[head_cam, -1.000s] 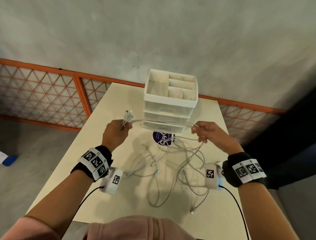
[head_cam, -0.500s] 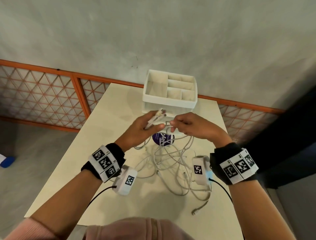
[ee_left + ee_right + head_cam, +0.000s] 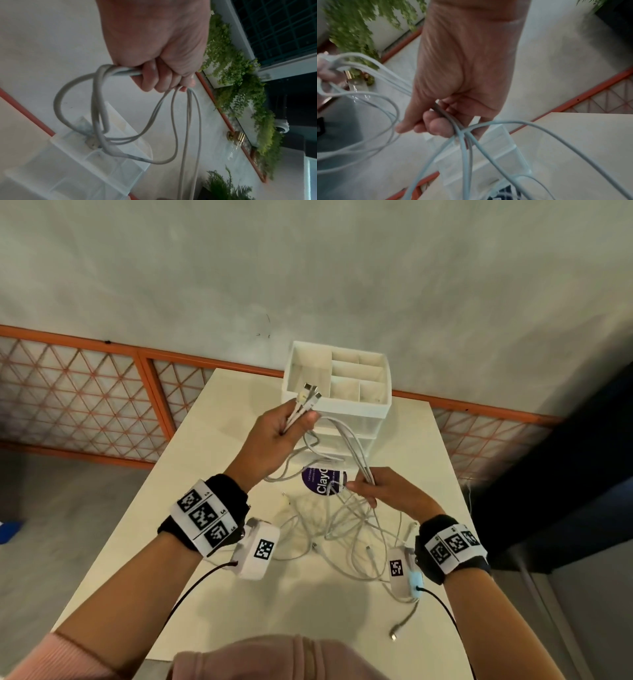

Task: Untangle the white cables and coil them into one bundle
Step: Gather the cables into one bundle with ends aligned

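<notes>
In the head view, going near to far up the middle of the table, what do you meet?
Loose cable plug near the front edge → tangle of white cables lying on the table → purple round sticker → white drawer organizer at the far end.

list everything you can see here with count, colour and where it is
white cables: several, count unclear, white; tangled on the table, some strands lifted between the two hands
cable plugs: about three, white with metal tips; sticking up from the left hand
loose plug: one, metal tip; near table edge
table: one, cream
drawer organiser: one, white, divided top tray over clear drawers; far end of table
round sticker: one, purple with white text; on table before the organiser
railing: orange frame with lattice; behind table
plants: green; left wrist view only
wrist bands: two, black with white marker tags
left hand: grips the plug ends
right hand: pinches strands lower down
</notes>
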{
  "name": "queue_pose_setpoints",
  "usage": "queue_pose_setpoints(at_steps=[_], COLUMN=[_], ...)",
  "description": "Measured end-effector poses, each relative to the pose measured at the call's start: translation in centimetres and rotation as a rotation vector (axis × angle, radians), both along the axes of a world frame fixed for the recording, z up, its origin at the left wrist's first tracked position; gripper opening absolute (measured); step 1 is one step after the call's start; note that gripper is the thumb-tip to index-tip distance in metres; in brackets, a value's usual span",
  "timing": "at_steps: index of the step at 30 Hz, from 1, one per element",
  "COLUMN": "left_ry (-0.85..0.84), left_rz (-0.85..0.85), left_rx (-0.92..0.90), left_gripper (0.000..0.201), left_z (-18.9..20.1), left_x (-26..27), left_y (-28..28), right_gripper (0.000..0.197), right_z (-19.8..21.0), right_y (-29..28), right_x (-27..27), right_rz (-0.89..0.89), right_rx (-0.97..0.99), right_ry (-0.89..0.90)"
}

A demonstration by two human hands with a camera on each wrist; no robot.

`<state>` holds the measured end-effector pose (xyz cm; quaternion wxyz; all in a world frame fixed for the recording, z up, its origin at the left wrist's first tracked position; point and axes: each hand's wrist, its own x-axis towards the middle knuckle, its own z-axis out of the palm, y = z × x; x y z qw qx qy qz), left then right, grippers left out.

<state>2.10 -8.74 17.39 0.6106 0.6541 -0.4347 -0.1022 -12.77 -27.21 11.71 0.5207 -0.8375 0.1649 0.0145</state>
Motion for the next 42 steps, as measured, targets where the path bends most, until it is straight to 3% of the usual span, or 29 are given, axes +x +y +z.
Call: queue_pose_setpoints(at_steps=[5,8,12,15,17,19,21,23,26,29,30,33,35,38,42], left_ry=[0.024,0.056,-0.001,-0.015,0.014,0.058,0.031,-0.010,-0.043,0.025,0.012,-0.107,-0.134,-0.115,-0.130], left_rz=[0.051,0.166,0.420,0.365,0.315,0.376,0.393,0.201,-0.132,-0.261,-0.281,-0.220,-0.129,-0.032,-0.001], left_rx=[-0.025,-0.018,0.259,0.528,0.607,0.541,0.315,0.151,0.336,0.425,0.429,0.418,0.349,0.242,0.194], left_gripper=[0.014,0.023,0.036,0.032,0.021,0.020,0.018,0.021,0.032,0.011,0.013,0.033,0.034,0.034,0.033], left_z=[-0.8,-1.7,-4.1,-7.1,-8.4,-8.3,-7.0,-5.3,-4.6,-4.4,-4.1,-3.6,-3.2,-2.0,-0.6], left_x=[-0.4,0.6,3.2,4.3,4.2,3.3,2.1,0.7,-0.6,-1.5,-1.6,-1.5,-1.0,0.1,0.8], left_y=[0.2,0.5,1.2,2.1,2.1,1.9,1.8,1.5,0.2,-0.7,-0.7,-0.7,-0.5,-0.1,0.3], right_gripper=[0.016,0.015,0.016,0.026,0.027,0.027,0.026,0.026,0.023,0.022,0.020,0.021,0.024,0.011,0.019], right_z=[-1.3,0.1,3.9,5.9,6.1,5.6,5.0,4.6,4.9,5.4,5.4,4.6,3.4,0.5,-3.8], right_y=[-1.2,-1.2,-1.0,-0.8,-0.7,-0.5,-0.2,0.4,1.6,1.9,1.8,1.1,0.2,-1.2,-1.9], right_x=[0.4,0.4,0.0,0.4,1.0,1.6,2.0,2.2,2.6,2.8,2.7,2.0,1.2,-0.3,-1.6], right_rz=[0.000,0.023,0.017,0.002,0.029,0.070,0.091,0.121,0.186,0.202,0.192,0.134,0.111,0.132,0.036], right_rx=[-0.022,-0.028,-0.022,-0.040,-0.102,-0.174,-0.219,-0.247,-0.242,-0.251,-0.230,-0.117,-0.137,-0.221,-0.167], right_ry=[0.033,-0.008,-0.124,-0.170,-0.134,-0.059,0.013,0.046,0.027,0.006,-0.001,-0.056,-0.013,0.154,0.205])
